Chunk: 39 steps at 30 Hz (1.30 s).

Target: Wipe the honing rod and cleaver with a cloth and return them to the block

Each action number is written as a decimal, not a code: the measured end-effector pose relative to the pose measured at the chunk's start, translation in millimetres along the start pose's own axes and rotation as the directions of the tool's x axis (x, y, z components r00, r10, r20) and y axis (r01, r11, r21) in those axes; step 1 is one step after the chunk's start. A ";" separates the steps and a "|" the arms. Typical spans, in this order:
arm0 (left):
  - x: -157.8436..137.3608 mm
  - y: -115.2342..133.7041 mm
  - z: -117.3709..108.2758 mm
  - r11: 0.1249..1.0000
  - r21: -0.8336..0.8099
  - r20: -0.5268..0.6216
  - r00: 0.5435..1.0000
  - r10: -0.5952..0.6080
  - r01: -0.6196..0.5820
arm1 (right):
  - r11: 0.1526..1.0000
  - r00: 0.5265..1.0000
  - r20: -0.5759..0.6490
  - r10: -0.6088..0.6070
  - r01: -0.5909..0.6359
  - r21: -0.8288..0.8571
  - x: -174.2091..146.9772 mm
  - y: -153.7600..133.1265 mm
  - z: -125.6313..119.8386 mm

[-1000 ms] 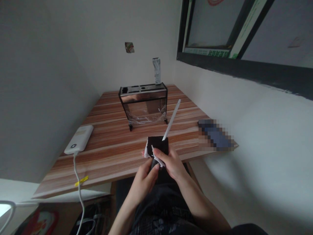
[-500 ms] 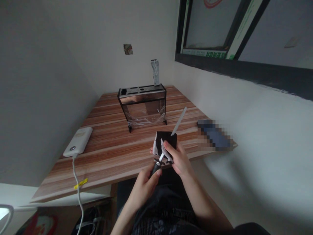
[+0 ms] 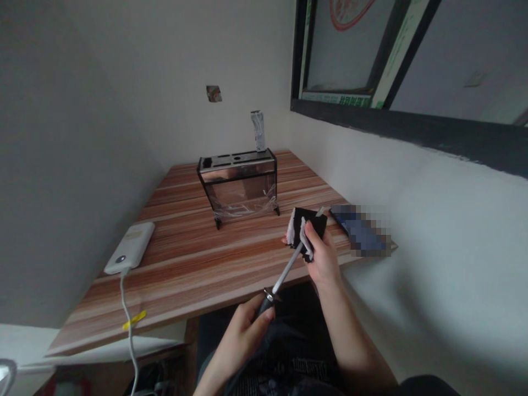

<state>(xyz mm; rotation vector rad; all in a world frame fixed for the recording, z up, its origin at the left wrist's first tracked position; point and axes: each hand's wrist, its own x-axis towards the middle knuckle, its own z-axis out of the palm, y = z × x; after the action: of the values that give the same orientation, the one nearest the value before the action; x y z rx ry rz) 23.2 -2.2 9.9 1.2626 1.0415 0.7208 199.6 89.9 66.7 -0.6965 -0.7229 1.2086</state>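
Observation:
My left hand (image 3: 243,331) is closed around the black handle of a honing steel (image 3: 287,269), near the table's front edge. The steel's pale rod slants up and to the right from a shiny metal guard. Partway along it, my right hand (image 3: 324,258) grips a folded black-and-white cloth (image 3: 306,215) that is wrapped about the rod near its far end. Only the tip shows beyond the cloth. The right thumb presses on the cloth; most of that hand's other fingers are hidden behind it.
A knife block (image 3: 239,175) with clear sides and plastic film stands on the wood-grain table (image 3: 177,247); a film-wrapped upright piece (image 3: 258,132) rises from its top. At left lies a white power bank (image 3: 131,247) with a cable. A blurred phone-like item (image 3: 361,231) rests at right.
My right hand has slid the cloth up and right along the rod, towards its tip. More rod now shows between guard and cloth. My left hand has dipped slightly, still holding the handle.

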 end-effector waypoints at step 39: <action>10.4 7.0 4.7 0.996 -0.092 -0.108 0.994 -0.006 -0.004 | 0.983 0.966 0.185 0.182 -0.180 -0.029 -15.3 15.3 6.9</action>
<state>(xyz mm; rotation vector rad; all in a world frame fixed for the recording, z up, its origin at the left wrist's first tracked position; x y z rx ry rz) 32.3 6.7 14.3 1.1547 1.0839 0.8347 182.4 78.9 56.8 -0.6758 -0.8370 1.4526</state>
